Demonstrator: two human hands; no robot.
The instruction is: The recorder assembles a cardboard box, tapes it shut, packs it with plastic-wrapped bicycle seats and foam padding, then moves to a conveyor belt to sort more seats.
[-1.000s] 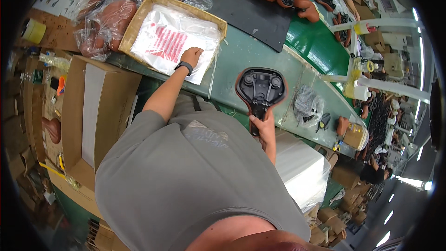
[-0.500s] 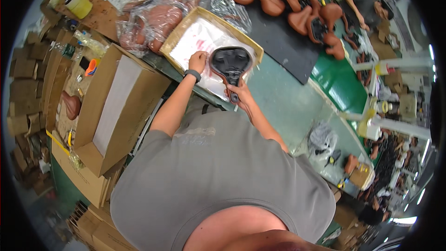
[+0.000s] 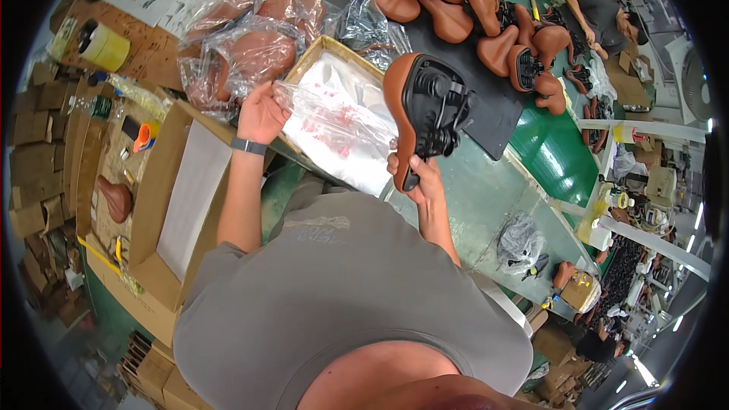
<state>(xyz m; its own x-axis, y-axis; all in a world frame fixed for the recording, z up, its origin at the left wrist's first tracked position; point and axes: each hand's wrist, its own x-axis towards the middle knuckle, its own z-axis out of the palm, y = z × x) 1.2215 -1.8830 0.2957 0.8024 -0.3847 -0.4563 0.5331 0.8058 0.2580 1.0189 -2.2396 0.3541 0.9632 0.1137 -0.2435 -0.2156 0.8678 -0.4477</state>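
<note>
Our left hand [image 3: 263,112] has slid leftward, fingers pinching a clear bag [image 3: 325,108]; just right of it, our right hand [image 3: 420,178] grips the saddle [image 3: 416,110] by its nose, long axis running away.

And now my left hand [image 3: 262,115] is holding one end of a clear plastic bag [image 3: 323,110] over the shallow carton [image 3: 334,45], my right hand [image 3: 423,177] is gripping a brown saddle [image 3: 414,110] by its nose, and plastic-wrapped saddles [image 3: 262,55] are lying just beyond!
</note>
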